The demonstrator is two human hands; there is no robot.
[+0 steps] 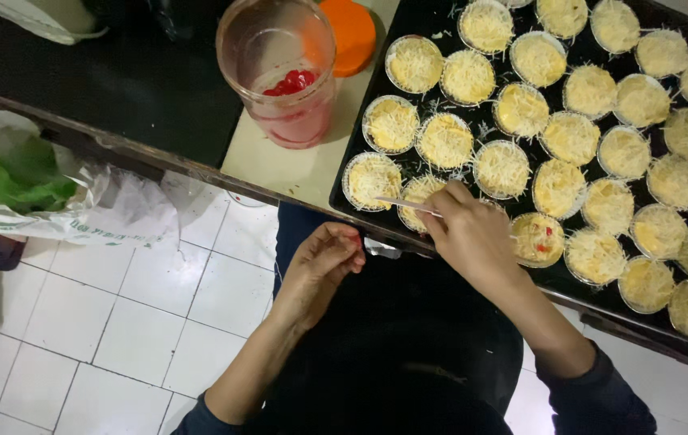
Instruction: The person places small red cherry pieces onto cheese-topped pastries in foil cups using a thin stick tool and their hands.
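Observation:
My right hand point(473, 238) rests on the near edge of a black baking tray point(432, 12) and grips a thin pale stick point(405, 205) that points left over a cup of grated cheese. The tray holds several small foil cups point(444, 141) topped with shredded cheese; one cup point(537, 238) beside my right hand shows red bits. My left hand point(324, 262) hangs below the table edge over my lap, fingers curled together around something small and red at the fingertips.
A clear plastic jar point(287, 76) with red cherries in liquid stands on the cream table left of the tray, its orange lid point(352, 32) behind it. A plastic bag with green contents point(18, 177) lies at the left. White floor tiles lie below.

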